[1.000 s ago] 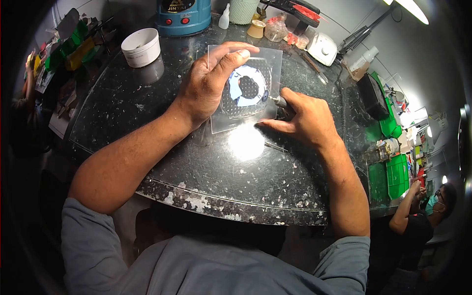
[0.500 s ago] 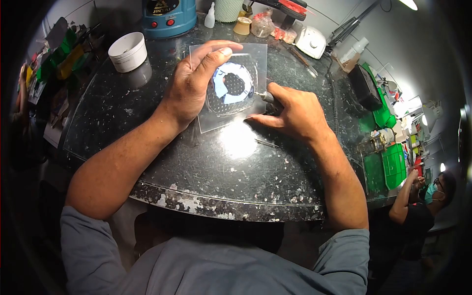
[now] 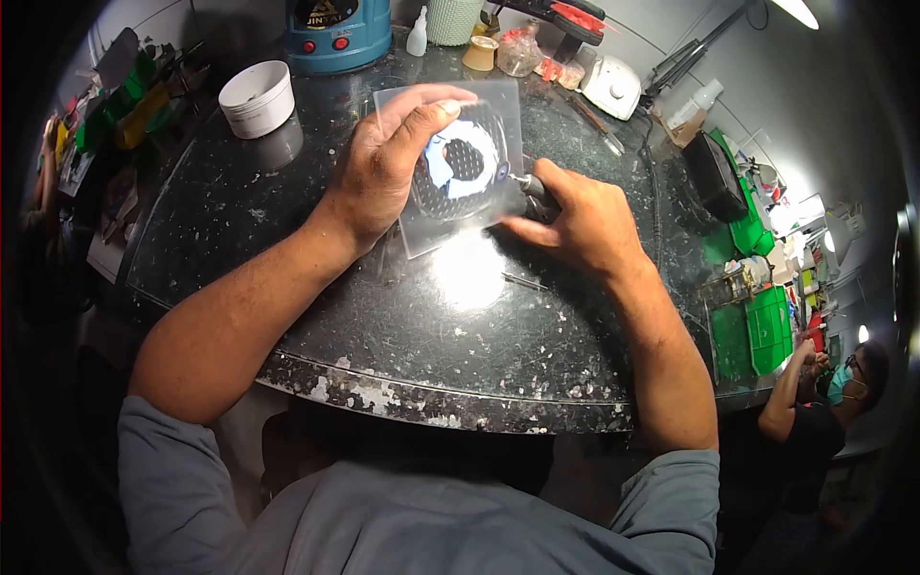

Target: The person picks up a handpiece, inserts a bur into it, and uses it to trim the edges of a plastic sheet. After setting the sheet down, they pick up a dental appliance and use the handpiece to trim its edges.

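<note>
My left hand (image 3: 391, 158) grips the upper left of a clear plastic sheet (image 3: 425, 233), its thumb on the face and fingers behind. A rounded panel with rows of small dots (image 3: 443, 202) shows on the sheet, around a bright ring of white and blue (image 3: 439, 171). From the right, my right hand (image 3: 580, 213) closes around a rotary tool handpiece (image 3: 530, 186). The thin tip of the handpiece points left, right at a small dark oval spot (image 3: 503, 171) near the sheet's right side. My right thumb stretches toward the sheet's lower right edge.
A white tub (image 3: 257, 101) and a blue machine (image 3: 338, 36) stand at the back left. A thin metal rod (image 3: 524, 281) lies near my right hand. Behind are a squeeze bottle (image 3: 417, 34) and a white device (image 3: 611, 88). Another person (image 3: 829, 393) sits at far right.
The sheet and both hands have shifted slightly right in view, as has the background. The sheet's tilt differs a little, and its surface looks blurrier. Both grips stay the same.
</note>
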